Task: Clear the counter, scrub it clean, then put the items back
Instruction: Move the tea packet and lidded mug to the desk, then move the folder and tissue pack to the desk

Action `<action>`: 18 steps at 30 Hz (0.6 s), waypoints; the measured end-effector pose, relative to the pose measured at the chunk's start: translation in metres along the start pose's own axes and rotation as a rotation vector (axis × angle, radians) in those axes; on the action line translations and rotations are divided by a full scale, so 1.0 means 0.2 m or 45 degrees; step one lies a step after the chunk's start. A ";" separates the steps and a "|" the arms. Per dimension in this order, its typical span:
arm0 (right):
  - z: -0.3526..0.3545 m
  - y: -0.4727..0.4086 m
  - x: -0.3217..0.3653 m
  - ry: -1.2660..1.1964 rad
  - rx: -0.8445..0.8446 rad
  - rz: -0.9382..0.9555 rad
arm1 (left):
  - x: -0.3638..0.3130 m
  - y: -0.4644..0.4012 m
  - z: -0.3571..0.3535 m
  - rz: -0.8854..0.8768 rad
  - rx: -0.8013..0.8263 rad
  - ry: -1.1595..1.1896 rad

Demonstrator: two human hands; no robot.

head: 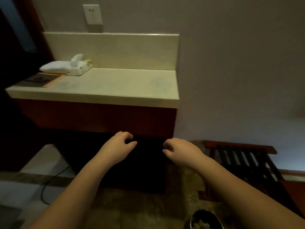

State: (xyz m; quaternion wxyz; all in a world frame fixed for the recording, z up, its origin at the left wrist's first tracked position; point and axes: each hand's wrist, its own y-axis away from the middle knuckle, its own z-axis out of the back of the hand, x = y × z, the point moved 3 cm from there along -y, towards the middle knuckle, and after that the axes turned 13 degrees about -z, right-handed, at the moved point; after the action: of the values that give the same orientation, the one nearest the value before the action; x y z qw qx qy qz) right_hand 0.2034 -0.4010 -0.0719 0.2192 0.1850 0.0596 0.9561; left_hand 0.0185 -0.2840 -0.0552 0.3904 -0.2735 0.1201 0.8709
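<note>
The cream stone counter (115,83) stands ahead against the wall, with a low backsplash. At its back left corner lies a white folded cloth bundle (66,67). A dark booklet with an orange border (38,80) rests flat at the counter's left end. Both of my hands hang below the counter's front edge with fingers curled inward. My left hand (118,142) and my right hand (178,149) are level, a short gap apart, at the top of a black box-like shape (140,171) under the counter. It is too dark to see whether either hand grips it.
A wall socket (92,14) sits above the backsplash. A dark wooden slatted rack (244,159) stands low on the right. A black cable (52,179) runs across the floor at left. A round shiny bin (206,220) with scraps sits at the bottom edge.
</note>
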 end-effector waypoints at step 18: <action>0.26 -0.99 1.38 -0.031 -0.146 0.194 | 1.26 -0.14 1.23 0.241 -0.537 -0.185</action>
State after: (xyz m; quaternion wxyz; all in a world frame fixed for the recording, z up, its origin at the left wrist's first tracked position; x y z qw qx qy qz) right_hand 0.0711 -0.0994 0.0277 0.1569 0.1877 -0.0121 0.9695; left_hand -0.1923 -0.0062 0.0023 0.2490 -0.2733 -0.0678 0.9267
